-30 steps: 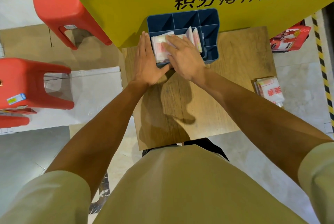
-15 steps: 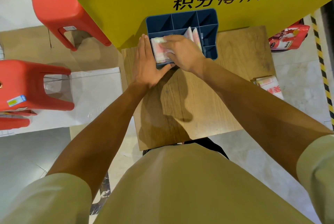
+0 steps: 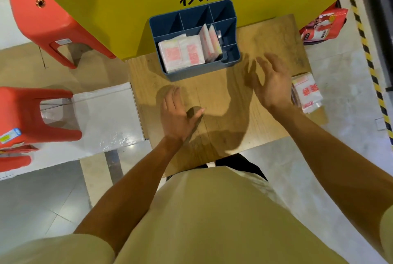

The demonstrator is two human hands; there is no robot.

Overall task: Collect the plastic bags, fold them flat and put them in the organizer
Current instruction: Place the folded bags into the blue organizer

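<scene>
- Both hands are free of the blue organizer (image 3: 194,38); the left hand (image 3: 177,114) lies flat and low over the wooden table (image 3: 274,36) with fingers straight, holding nothing
- The right hand (image 3: 270,85) hovers with fingers spread and loose, also holding nothing, just short of the table's right edge
- Ahead of the left hand's fingertips, the organizer's big near compartment holds folded bags (image 3: 182,54) lying flat, white with pink print, filling it nearly to the rim
- A few more folded ones stand on edge (image 3: 210,43) at the right end of that same compartment, up and left of the right hand
- So that part looks done: the bags in the box are flat and tucked in, though the small back compartments show only bare blue
- Just beyond the right hand's outer side, a loose stack of bags (image 3: 306,93) with red print hangs at the table's edge, not yet folded away
- Farther out past the right fingertips, a red packet (image 3: 325,25) sits on the floor; I can't tell whether it belongs to the job
- My guess is the right hand goes for that stack next, so the task is well along but not finished
</scene>
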